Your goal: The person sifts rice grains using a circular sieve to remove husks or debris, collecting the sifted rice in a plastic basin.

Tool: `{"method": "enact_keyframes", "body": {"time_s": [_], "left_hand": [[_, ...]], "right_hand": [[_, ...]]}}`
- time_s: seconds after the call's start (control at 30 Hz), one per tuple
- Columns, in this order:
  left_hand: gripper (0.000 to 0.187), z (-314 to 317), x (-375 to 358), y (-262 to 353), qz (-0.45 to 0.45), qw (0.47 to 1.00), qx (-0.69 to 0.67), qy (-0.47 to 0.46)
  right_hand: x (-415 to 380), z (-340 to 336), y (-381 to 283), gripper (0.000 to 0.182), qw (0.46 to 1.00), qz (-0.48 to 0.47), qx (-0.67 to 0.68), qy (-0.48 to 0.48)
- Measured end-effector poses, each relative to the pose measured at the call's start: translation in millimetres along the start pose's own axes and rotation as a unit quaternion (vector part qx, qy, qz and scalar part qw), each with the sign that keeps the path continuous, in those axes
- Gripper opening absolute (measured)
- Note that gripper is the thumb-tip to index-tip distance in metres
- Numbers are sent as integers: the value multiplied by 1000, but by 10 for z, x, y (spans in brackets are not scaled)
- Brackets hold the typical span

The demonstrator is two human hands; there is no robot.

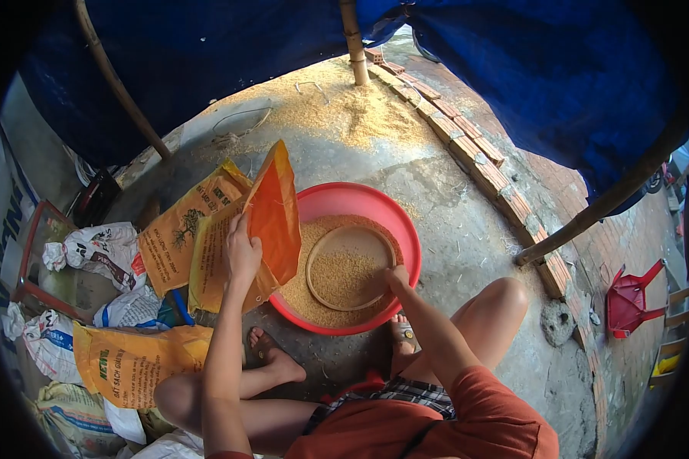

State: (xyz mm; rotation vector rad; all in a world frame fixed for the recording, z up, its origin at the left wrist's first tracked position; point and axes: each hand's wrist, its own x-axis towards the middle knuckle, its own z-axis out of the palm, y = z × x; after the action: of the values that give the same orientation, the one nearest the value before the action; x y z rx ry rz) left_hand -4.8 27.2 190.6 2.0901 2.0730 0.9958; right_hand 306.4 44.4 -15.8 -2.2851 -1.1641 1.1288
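Observation:
My left hand (243, 249) is closed on the orange and yellow bag (277, 210), which stands upright at the left of the red basin (411, 237), its orange inside facing the basin. My right hand (395, 279) grips the right rim of the round sieve (309, 266). Grain (347, 277) lies in the sieve. Under and around the sieve, more grain (295, 294) fills much of the basin.
Another orange bag (177, 237) lies behind, and a printed orange bag (138, 363) rests by my left knee. White sacks (103, 252) are piled at the left. A brick row (491, 177), bamboo poles (356, 46) and a red stool (631, 302) stand farther out.

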Motion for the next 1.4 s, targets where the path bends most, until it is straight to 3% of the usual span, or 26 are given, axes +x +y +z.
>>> {"method": "enact_keyframes", "body": {"time_s": [0.07,0.3,0.43,0.47,0.5,0.53,0.57,0.6,0.63,0.67,0.7,0.77,0.87,1.13,1.3,1.33,1.4], "left_hand": [[45,0,3,-23,-1,1000,-7,3],[45,-51,-3,14,-8,1000,-4,4],[43,-36,10,-105,-3,1000,-8,19],[43,-52,6,-125,-15,1000,-6,21],[43,-57,11,-126,-16,999,-21,22],[43,-61,6,-133,-19,999,-34,24],[43,-67,3,-145,-35,999,-31,25],[43,-72,5,-156,-31,998,-47,15],[42,-74,12,-173,-24,998,-65,7],[42,-53,16,-214,-38,997,-65,8],[43,-4,20,-259,-26,996,-85,2],[44,57,-5,-281,-20,994,-106,-2],[44,67,-19,-263,-8,989,-144,-17],[45,-199,-37,-398,-47,955,-290,-35],[45,-385,-91,-279,-117,914,-383,-62],[45,-398,-81,-278,-138,901,-403,-80],[46,-394,-33,-307,-134,890,-434,-32]], "right_hand": [[142,116,92,34,998,32,32,43],[256,261,8,32,981,13,178,77],[514,-204,-98,27,992,-7,126,-17],[576,-404,-121,23,966,-19,256,-45],[1076,-468,0,21,957,-20,272,-98],[683,-783,-248,19,907,-93,381,-153],[1332,-909,-73,23,879,-118,389,-251],[834,-1245,-480,20,958,-174,177,-146],[771,-1481,-588,21,902,-181,315,-233],[475,-1706,-813,22,894,-182,340,-228],[457,-1923,-981,23,910,-172,281,-252],[-247,-2078,-1505,27,940,-151,249,-179],[-351,-2122,-1842,32,919,-151,259,-255],[-732,-1413,-2448,31,895,-153,250,-337],[-1403,-849,-2878,31,902,-189,264,-285],[-1372,-687,-2967,32,912,-234,213,-261],[-1386,-368,-3150,36,922,-314,113,-195]]}}
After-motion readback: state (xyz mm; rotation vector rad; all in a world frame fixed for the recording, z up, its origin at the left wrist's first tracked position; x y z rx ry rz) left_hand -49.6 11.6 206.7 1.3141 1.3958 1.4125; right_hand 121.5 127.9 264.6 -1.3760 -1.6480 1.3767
